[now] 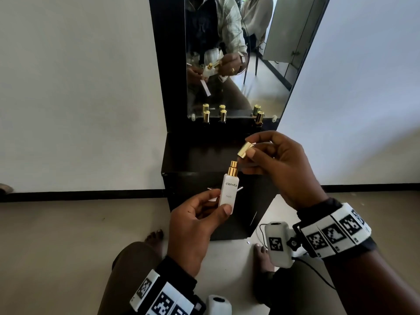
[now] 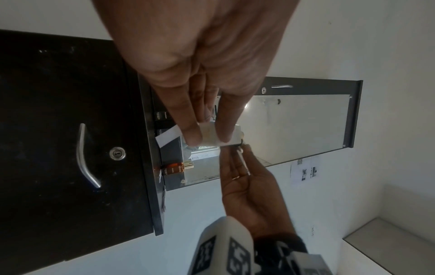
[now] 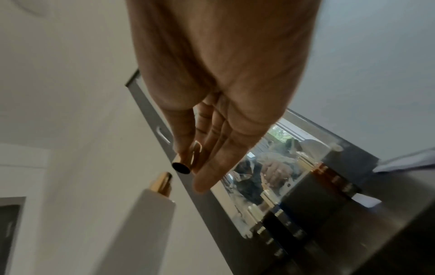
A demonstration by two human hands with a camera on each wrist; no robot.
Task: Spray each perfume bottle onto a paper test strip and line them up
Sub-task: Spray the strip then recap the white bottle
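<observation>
left hand [image 1: 193, 226] fingers grasping one white bottle [image 1: 228, 190], right hand [image 1: 284, 167] pinching one gold cap [image 1: 245, 150], three bottles [image 1: 222, 116] behind

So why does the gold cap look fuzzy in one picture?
In the right wrist view the gold cap and white bottle sit very near the lens, soft and blurred; in the head view the cap is sharp, the bottle's label readable.

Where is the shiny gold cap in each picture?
Head view: the gold cap is right of centre, pinched by the right hand, just above the white bottle.
Left wrist view: not visible; fingers hide it.
Right wrist view: the cap is at the centre, its open end facing us.
Shared landmark: the mirror.
</observation>
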